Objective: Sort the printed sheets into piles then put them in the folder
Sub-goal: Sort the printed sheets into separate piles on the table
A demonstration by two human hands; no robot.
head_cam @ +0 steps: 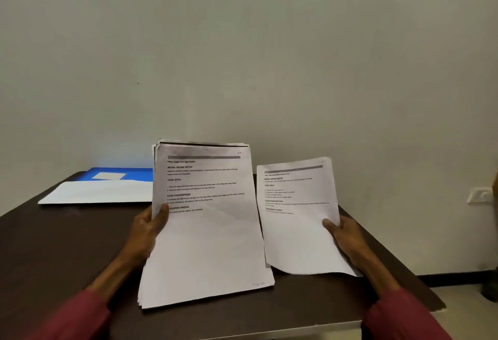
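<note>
Left hand grips the sheet stack (thumb on top); right hand pinches, seemingly, one single sheet

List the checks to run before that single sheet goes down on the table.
1. Left hand grips the stack by its left edge: ok.
2. Right hand pinches the single sheet: ok.
3. Single sheet's heading legible for sorting: cannot tell, blurred.
4. Bare table surface for a pile: ok.
5. Blue folder lying on the table, far left: ok.
</note>
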